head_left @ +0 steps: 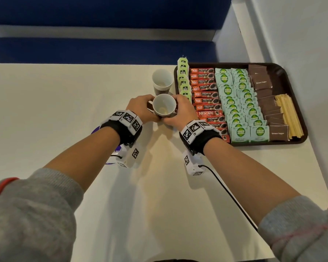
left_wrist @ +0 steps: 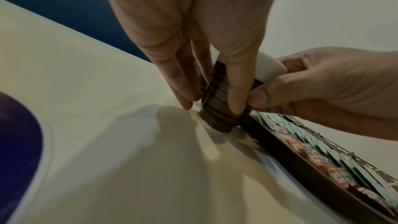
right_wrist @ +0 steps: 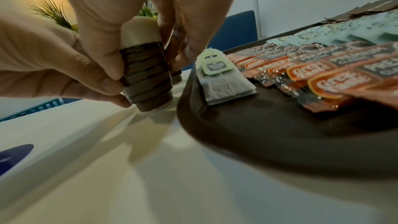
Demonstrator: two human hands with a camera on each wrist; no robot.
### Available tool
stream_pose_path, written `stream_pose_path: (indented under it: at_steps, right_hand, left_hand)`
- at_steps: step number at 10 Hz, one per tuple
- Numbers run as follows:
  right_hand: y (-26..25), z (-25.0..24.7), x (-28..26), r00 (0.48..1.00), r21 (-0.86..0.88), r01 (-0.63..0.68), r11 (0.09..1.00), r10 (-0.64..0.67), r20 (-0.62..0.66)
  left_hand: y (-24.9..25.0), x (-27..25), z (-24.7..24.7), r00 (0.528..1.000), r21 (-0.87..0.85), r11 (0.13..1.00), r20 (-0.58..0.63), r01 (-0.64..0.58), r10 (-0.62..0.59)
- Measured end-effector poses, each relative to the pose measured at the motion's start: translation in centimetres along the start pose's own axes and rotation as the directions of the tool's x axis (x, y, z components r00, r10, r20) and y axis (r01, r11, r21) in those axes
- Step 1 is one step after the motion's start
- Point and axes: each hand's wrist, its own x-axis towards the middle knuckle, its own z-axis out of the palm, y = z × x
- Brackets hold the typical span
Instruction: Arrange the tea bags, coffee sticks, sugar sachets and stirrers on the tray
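Observation:
Both hands grip a stack of brown-and-white paper cups [head_left: 164, 106] [left_wrist: 217, 101] [right_wrist: 146, 77] just left of the brown tray [head_left: 295, 87]. My left hand [head_left: 147, 108] holds its left side and my right hand [head_left: 179, 109] its right side. The stack's base sits at the table surface. On the tray lie rows of green-tagged tea bags [head_left: 184, 80] [right_wrist: 224, 83], red coffee sticks [head_left: 206, 95] [right_wrist: 323, 77], green sugar sachets [head_left: 239, 104], brown sugar sachets [head_left: 263, 91] and wooden stirrers [head_left: 288, 116].
A second paper cup [head_left: 162, 80] stands just behind the held stack, close to the tray's far left corner. A purple round mark [head_left: 100, 132] lies on the white table under my left wrist. A blue bench runs behind the table. A white wall stands to the right.

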Motion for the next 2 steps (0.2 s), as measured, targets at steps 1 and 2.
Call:
stream_pose_path:
  at_steps: [1,2]
  right_hand:
    - [0.28,-0.30,0.02,1.000,-0.007,-0.009,1.000,0.009,0.008]
    - [0.50,-0.79,-0.46,0.998,-0.036,-0.050,0.998,0.051,0.042]
  left_hand:
    - [-0.22,0.23,0.06,0.997,0.043,0.997,0.042,0.059,-0.061]
    - [-0.55,-0.07,-0.04,0.986,0.027,0.988,0.063,0.151,-0.152]
